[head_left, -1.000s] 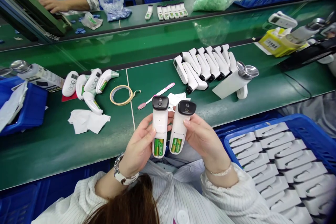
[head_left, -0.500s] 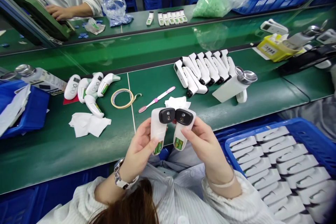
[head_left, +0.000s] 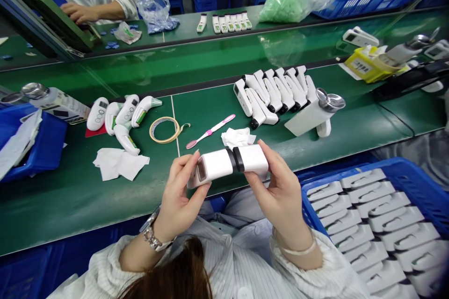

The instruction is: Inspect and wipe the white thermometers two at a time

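Note:
My left hand [head_left: 179, 198] is closed around a white infrared thermometer [head_left: 218, 165], whose small dark display faces left. In my right hand [head_left: 282, 196] is a second white thermometer [head_left: 253, 159]. Their black sensor ends meet, or nearly meet, between my hands above the table's front edge. Just beyond them lies a crumpled white tissue [head_left: 237, 137], with a pink and white toothbrush [head_left: 211, 131] to its left. Farther back, several assembled thermometers [head_left: 275, 96] lie in a tight row beside a white pump bottle [head_left: 305, 119].
A roll of tape [head_left: 164, 140], another tissue [head_left: 121, 162] and several thermometers [head_left: 97, 114] lie on the left, near a blue bin [head_left: 52, 149]. A blue crate [head_left: 409, 164] of white thermometers stands at lower right. Across the partition, a co-worker's hand [head_left: 80, 12] rests near a green machine.
Both thermometers have been turned from upright to lying sideways, sensor end to sensor end. Their battery compartments, seen before, are now out of sight.

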### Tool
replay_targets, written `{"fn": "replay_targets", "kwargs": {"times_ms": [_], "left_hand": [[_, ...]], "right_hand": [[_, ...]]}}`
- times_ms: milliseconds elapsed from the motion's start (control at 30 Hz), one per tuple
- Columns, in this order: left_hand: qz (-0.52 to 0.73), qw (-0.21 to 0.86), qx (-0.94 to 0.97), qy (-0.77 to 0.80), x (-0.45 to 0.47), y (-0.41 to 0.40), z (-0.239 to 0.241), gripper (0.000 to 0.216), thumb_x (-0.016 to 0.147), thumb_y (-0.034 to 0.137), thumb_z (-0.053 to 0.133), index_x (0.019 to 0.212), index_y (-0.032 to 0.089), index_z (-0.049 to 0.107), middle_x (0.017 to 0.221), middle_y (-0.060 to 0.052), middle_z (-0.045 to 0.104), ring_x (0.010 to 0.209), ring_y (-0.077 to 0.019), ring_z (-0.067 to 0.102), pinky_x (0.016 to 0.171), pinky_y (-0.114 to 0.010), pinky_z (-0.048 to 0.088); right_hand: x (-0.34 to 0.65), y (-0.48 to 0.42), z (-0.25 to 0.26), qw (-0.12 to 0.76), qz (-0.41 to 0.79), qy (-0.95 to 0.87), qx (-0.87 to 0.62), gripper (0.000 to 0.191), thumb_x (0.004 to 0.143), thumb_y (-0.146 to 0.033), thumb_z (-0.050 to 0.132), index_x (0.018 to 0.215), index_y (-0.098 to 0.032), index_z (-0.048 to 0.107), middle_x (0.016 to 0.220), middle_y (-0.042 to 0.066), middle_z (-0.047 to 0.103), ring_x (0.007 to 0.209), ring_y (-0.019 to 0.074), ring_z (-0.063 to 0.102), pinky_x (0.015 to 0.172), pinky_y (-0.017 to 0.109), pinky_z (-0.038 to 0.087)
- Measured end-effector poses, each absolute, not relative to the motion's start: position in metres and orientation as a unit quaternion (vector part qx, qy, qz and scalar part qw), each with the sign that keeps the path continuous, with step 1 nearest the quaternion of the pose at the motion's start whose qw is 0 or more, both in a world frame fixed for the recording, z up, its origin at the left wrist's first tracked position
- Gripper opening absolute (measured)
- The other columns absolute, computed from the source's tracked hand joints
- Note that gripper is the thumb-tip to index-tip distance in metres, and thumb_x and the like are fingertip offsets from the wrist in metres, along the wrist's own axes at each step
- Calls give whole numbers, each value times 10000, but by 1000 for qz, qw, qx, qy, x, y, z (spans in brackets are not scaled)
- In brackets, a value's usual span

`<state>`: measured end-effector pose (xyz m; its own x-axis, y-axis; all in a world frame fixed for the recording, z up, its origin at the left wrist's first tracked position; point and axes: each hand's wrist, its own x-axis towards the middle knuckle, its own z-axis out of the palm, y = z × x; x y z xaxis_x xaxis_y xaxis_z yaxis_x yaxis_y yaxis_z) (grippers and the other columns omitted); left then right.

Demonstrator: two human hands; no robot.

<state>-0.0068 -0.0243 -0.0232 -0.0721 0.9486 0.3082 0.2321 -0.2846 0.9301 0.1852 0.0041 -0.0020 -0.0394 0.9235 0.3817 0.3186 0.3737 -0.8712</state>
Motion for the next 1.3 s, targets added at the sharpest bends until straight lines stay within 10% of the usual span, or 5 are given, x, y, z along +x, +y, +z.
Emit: {"fn": "replay_targets", "kwargs": {"times_ms": [167,367,667,1300], "left_hand": [[513,426,564,487,-9,-24,-16,617,730,118,654,1278,344,481,1194,-44,455,1099,-217,442,949,-333,370],[481,736,289,379,6,-25,-6,417,749,253,561,1164,214,537,804,-24,557,681,-143,483,588,-241,403],[464,777,94,415,23,-21,4,428,822,504,501,913,110,640,599,-43,555,524,-114,498,474,-203,440],[452,807,73,374,21,-11,1,577,938,416,214,840,57,655,617,-103,618,534,-132,595,492,-189,508]], "right_hand": [[183,3,2,505,436,-586,-460,548,800,-197,644,1300,-331,465,1290,21,517,1169,233,476,996,379,388],[164,1,5,478,725,-298,-396,305,852,-486,518,926,-223,653,855,44,619,728,171,567,632,284,506],[155,6,0,440,850,-143,-253,464,862,-575,409,848,-172,639,718,15,513,583,112,490,586,254,494],[153,11,-9,486,851,-99,-170,427,919,-475,360,1093,-149,575,806,31,527,629,112,499,561,253,518]]}}
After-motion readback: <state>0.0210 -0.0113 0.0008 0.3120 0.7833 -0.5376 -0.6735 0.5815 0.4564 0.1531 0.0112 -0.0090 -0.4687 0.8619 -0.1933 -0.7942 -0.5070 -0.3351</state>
